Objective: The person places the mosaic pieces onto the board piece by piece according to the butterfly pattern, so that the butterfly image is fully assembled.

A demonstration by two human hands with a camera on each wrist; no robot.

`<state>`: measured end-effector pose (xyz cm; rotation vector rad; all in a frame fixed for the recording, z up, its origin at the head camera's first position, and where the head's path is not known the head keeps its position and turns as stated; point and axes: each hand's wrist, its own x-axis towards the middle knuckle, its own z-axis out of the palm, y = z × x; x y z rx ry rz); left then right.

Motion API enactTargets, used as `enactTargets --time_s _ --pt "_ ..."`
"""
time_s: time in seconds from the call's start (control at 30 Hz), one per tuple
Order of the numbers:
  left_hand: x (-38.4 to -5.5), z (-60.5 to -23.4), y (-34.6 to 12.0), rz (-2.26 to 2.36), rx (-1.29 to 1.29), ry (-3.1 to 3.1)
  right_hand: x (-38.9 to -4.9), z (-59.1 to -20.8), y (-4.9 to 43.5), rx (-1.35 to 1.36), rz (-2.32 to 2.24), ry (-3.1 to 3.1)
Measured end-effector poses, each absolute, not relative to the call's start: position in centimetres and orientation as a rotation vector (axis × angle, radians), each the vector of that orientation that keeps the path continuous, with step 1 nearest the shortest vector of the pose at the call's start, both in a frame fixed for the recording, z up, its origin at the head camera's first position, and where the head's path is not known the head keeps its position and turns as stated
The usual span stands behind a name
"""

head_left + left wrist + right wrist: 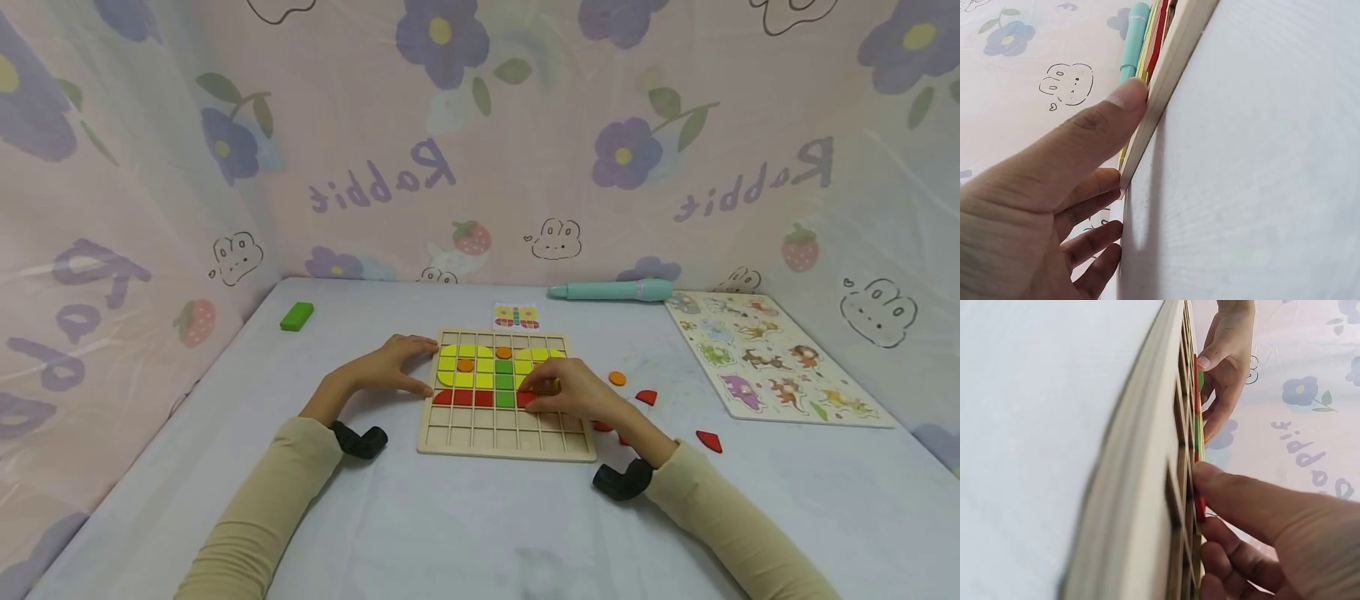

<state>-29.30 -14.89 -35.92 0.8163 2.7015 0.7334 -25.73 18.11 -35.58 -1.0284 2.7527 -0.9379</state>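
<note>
A wooden grid board (pixel 459 439) lies on the table with yellow, green, red and orange pieces in its upper cells. My left hand (pixel 386 365) rests against the board's left edge, with the thumb (pixel 1127 95) and fingertips touching the rim. Over the grid, right of the green column (pixel 505 382), my right hand (pixel 572 388) pinches a red piece (pixel 1200 507) between thumb and fingers at the board's surface. A red row (pixel 463 398) fills cells left of the green column. The right hand covers part of the yellow pieces on that side.
A small pattern card (pixel 517 316) lies behind the board. Loose red pieces (pixel 708 441) and an orange disc (pixel 617 378) lie to the right. Farther off are an animal puzzle board (pixel 772 360), a teal pen-shaped item (pixel 611 290) and a green block (pixel 297 317).
</note>
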Motion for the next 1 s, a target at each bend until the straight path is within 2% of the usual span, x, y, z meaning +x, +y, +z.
enactTargets --time_s 0.4,0.63,1.0 --pt "-29.3 -35.9 -14.7 0.754 0.798 2.69 -25.4 -34.4 19.1 -1.051 -0.942 2.787" --pt "-29.4 -36.1 -15.0 0.718 0.8 2.699 -24.3 -32.8 23.3 -0.946 -0.916 2.879" --pt "-29.5 -36.2 -15.0 0.733 0.784 2.694 -23.0 -34.7 28.1 -0.873 -0.828 2.877"
